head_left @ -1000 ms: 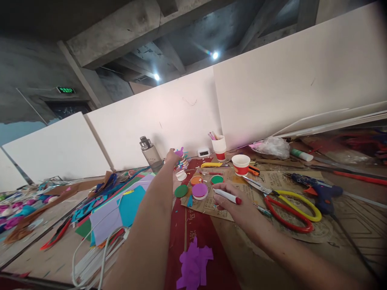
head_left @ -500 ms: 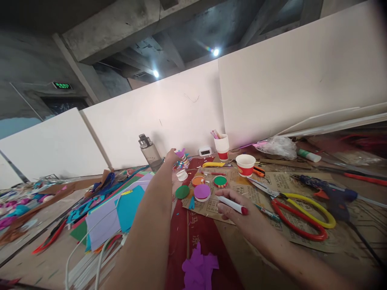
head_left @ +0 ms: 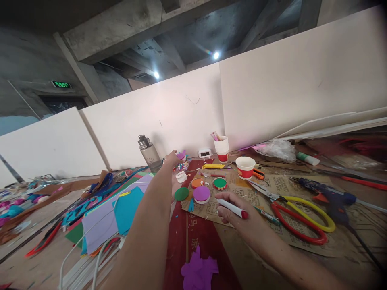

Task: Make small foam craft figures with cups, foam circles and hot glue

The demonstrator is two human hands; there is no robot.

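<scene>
While the right hand (head_left: 248, 221) has its thumb and fingers closed around a white marker (head_left: 229, 207) with 1 red end, the left arm is stretched out to the far side of the table. Left hand (head_left: 172, 158) is beside or on purple scraps (head_left: 181, 155) near the white board (head_left: 136, 129); too small to tell if its fingers are pinched or apart.

Key relation: the purple disc (head_left: 201, 193) lies just left of the marker's far end and slightly beyond it, right hand nearer. Marker's long axis slants, red end toward the palm side at lower right, other end upper left, pointing roughly at the disc. Whether that end is capped, can't tell.

Writing: green sign (head_left: 61, 84) reads "EXIT" under other, unreadable characters. Red strip (head_left: 196, 221) carries Chinese characters, not fully legible. Brown card (head_left: 211, 206) has print, too blurred to read whole. Paper cup (head_left: 245, 167) has a red band with a yellowish mark, no readable brand. Clock (head_left: 204, 153) digits unreadable.
</scene>
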